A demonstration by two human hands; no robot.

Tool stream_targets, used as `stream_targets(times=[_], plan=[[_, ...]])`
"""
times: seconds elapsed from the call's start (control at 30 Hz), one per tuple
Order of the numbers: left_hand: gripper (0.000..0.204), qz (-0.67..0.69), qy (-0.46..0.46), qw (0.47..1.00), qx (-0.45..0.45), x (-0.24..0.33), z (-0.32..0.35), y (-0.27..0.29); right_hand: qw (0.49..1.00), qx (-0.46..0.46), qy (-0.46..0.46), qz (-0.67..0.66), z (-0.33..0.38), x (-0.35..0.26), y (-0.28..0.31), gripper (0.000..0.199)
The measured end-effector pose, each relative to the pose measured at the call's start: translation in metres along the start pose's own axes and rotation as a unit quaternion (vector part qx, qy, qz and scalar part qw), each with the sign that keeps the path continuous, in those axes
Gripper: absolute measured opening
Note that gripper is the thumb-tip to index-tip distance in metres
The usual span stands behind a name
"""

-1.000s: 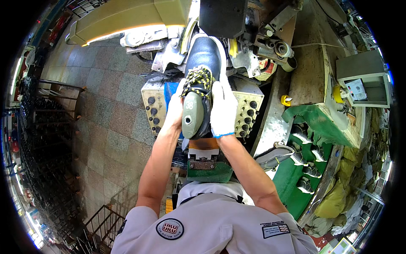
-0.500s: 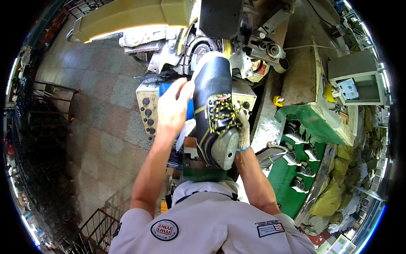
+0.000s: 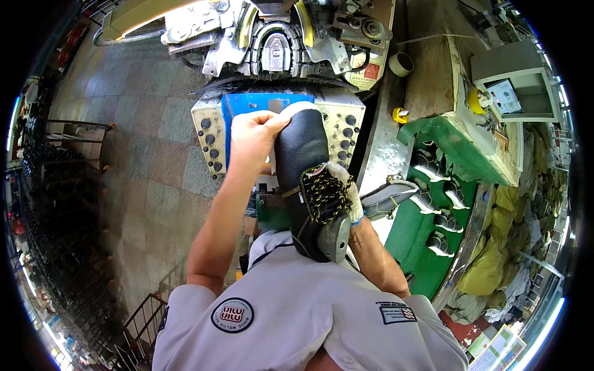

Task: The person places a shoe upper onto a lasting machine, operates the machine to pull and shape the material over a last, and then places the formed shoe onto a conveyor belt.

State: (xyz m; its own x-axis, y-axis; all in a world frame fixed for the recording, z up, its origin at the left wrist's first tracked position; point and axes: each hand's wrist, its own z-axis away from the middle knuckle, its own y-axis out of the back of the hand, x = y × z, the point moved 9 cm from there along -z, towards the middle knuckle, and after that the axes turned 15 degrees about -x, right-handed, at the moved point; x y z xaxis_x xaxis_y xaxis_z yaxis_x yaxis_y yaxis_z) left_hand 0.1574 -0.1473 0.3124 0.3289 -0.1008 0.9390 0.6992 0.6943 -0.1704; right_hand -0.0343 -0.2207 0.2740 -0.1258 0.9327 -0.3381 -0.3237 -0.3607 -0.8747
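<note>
A black leather shoe upper (image 3: 301, 142) with black-and-yellow laces is held before my chest, its pale-edged toe pointing away from me. The grey last (image 3: 335, 240) inside it shows at the near end. My left hand (image 3: 252, 137), bare, pinches the toe's left edge between thumb and fingers. On the other side, my right hand (image 3: 348, 191) wears a pale knit glove and grips the upper beside the laces; its fingers are partly hidden behind the shoe. Beyond the toe is a machine (image 3: 275, 52) with a curved metal clamp, apart from the shoe.
Below the clamp sits a control panel (image 3: 341, 136) with black knobs and a blue middle. On the right, several shoes (image 3: 447, 221) lie on a green surface (image 3: 402, 247). Another grey shoe piece (image 3: 388, 196) is near my right wrist. A worn bench (image 3: 433, 80) stands at the far right.
The shoe has come back toward my chest, away from the machine's clamp. My left hand has moved from beside the toe to pinching its edge. My right hand stays on the shoe.
</note>
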Motion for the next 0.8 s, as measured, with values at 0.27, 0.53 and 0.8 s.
stream_targets(times=[0.27, 0.53, 0.8], plan=[[0.051, -0.167, -0.155, 0.955, 0.188, 0.039, 0.038, -0.021, 0.995, 0.014, -0.038, 0.096, 0.014, 0.002, -0.009, 0.031], [0.033, -0.321, -0.486, 0.812, 0.033, 0.089, 0.131, -0.107, 0.931, -0.034, 0.044, 0.362, 0.052, -0.021, 0.008, 0.036], [0.036, -0.084, -0.172, 0.974, 0.124, 0.004, 0.075, -0.054, 0.977, 0.030, 0.037, 0.208, 0.046, -0.028, 0.026, 0.042]])
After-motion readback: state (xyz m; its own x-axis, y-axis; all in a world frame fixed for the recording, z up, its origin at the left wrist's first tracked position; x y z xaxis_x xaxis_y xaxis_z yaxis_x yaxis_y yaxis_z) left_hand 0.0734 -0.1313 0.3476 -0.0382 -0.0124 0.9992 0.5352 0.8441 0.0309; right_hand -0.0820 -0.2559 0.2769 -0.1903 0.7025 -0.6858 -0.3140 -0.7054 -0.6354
